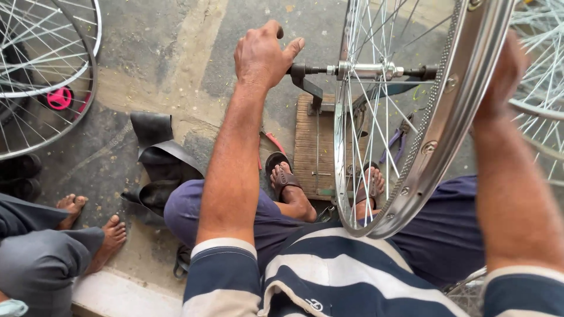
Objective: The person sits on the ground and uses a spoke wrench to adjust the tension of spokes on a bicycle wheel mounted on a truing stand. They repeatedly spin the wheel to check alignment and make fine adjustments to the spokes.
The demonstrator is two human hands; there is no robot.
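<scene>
A silver spoked bicycle wheel stands upright between my knees, its hub axle mounted on a dark stand over a small wooden board. My left hand is closed around the black left end of the axle mount. My right hand rests on the far side of the rim, partly hidden behind it, fingers wrapped on the rim edge. I sit in dark blue trousers and a striped shirt, feet in brown sandals.
Another spoked wheel with a pink hub part lies at the left. Black rubber strips lie on the concrete floor. Another person's bare feet are at the lower left. Pliers lie behind the spokes. More wheels stand at right.
</scene>
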